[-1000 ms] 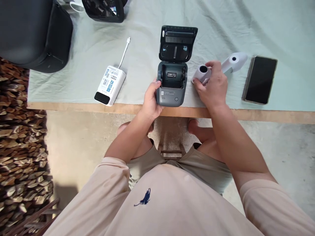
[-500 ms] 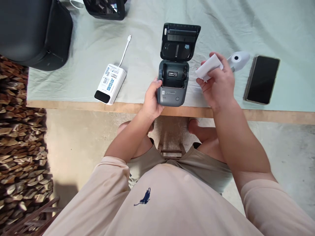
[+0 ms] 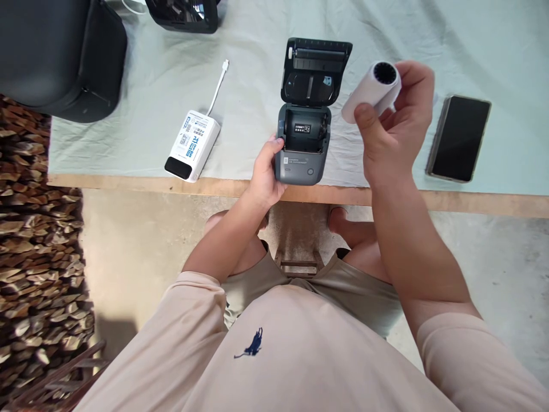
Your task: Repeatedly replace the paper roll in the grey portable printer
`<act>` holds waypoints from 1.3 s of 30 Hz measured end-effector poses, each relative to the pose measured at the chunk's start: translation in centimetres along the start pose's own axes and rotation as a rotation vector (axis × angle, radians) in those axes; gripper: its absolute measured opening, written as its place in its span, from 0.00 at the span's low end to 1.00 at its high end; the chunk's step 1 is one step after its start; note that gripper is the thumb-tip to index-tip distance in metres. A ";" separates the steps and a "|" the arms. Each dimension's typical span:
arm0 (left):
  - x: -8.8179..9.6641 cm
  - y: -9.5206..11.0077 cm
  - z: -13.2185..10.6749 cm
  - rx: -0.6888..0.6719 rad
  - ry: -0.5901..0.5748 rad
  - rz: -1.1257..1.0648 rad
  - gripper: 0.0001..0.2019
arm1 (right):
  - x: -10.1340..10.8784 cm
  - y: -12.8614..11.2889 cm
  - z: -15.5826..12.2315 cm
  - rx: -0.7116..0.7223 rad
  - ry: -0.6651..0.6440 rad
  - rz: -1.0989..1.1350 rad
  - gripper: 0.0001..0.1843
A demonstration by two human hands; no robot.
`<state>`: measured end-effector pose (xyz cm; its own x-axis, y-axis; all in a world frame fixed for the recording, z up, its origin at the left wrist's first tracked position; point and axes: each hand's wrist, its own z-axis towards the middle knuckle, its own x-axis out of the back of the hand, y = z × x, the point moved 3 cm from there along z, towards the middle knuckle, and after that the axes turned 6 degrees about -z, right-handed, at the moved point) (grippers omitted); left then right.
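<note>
My left hand grips the lower left side of a grey portable label printer, thumb on its edge. The printer's dark lid stands raised, and its roll bay shows a small printed sticker and no roll. In my right hand is a white paper roll, tilted, held between thumb and fingers to the right of the printer. The roll's dark, ridged core end faces up toward me. Roll and printer are apart.
A white power bank with a short cable lies left of the printer. On the right lies a dark phone. A black case and a black device sit at the back left. The table's wooden edge runs along the front.
My right hand has risen and turned the white roll, so its dark core end now shows. The white object behind that hand is now mostly hidden. My left hand and the printer are nearly still.
</note>
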<state>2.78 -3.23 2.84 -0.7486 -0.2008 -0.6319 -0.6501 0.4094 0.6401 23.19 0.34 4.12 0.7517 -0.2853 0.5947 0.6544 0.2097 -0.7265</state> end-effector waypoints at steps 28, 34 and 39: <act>0.3 -0.6 -0.1 -0.082 -0.061 0.050 0.09 | -1.0 -6.8 -1.1 0.165 -0.218 -0.523 0.12; 0.1 -0.5 0.0 -0.060 -0.029 -0.005 0.15 | -0.8 -6.9 -1.9 0.182 -0.241 -0.438 0.14; 0.5 -0.5 0.2 -0.046 -0.042 -0.011 0.15 | -0.8 -6.7 -2.3 0.252 -0.225 -0.425 0.18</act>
<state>2.79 -3.32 2.11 -0.7360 -0.1675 -0.6559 -0.6642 0.3659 0.6519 18.03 -2.95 7.75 0.3976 -0.1920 0.8972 0.8832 0.3451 -0.3175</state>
